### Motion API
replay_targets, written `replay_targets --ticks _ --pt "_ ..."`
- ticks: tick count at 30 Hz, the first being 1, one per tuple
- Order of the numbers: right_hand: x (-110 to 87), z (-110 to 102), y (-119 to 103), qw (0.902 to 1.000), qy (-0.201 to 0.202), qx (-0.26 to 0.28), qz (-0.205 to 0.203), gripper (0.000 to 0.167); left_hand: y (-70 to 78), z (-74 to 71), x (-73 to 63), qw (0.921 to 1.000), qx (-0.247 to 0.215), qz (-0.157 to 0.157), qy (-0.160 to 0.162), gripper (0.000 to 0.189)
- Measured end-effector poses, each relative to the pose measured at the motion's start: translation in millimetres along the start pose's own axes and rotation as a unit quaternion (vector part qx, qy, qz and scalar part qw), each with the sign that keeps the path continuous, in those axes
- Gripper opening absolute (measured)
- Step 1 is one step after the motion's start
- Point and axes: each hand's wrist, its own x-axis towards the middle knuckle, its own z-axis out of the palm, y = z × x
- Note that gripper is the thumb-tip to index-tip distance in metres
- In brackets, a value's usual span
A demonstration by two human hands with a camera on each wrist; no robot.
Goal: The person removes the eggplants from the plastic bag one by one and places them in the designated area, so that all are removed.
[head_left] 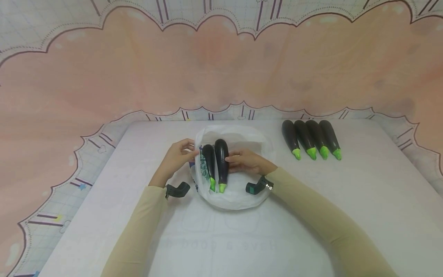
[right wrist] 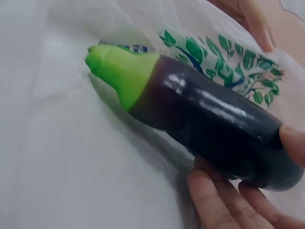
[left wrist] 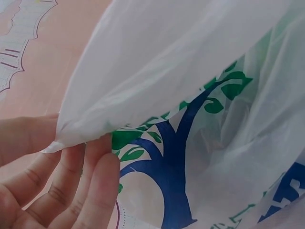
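Note:
A white plastic bag [head_left: 242,196] with a printed blue and green tree lies with its mouth spread wide in the head view. My left hand [head_left: 176,158] pinches the bag's left rim between thumb and fingers, as the left wrist view shows at the bag edge [left wrist: 95,102]. Over the bag, my right hand [head_left: 250,161] grips a dark, glossy eggplant [right wrist: 209,119] with a bright green stem end, thumb on one side and fingers on the other. To its left, inside the bag's mouth, is another eggplant [head_left: 209,159], its green end toward me.
Several more eggplants [head_left: 316,138] lie side by side at the back right of the white table [head_left: 363,200], green ends toward me. Dark wrist-worn devices [head_left: 178,189] hang by both wrists. A patterned pink cloth [head_left: 221,73] covers the area behind the table.

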Motion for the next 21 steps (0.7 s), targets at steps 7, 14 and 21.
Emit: replay_targets --ticks 7,14,21 --pt "-3.5 7.4 -1.8 1.0000 -0.001 -0.001 -0.004 0.043 -0.4 -0.3 -0.3 1.0000 0.003 -0.001 0.002 0.034" --pt "-5.8 9.3 -0.1 0.9998 0.000 -0.002 -0.020 0.043 -0.6 0.0 0.2 1.0000 -0.004 -0.003 -0.001 0.033" --pt "-7.0 10.9 0.2 0.9995 0.013 -0.005 -0.028 0.045 -1.5 1.8 1.2 1.0000 -0.003 -0.005 -0.001 0.034"
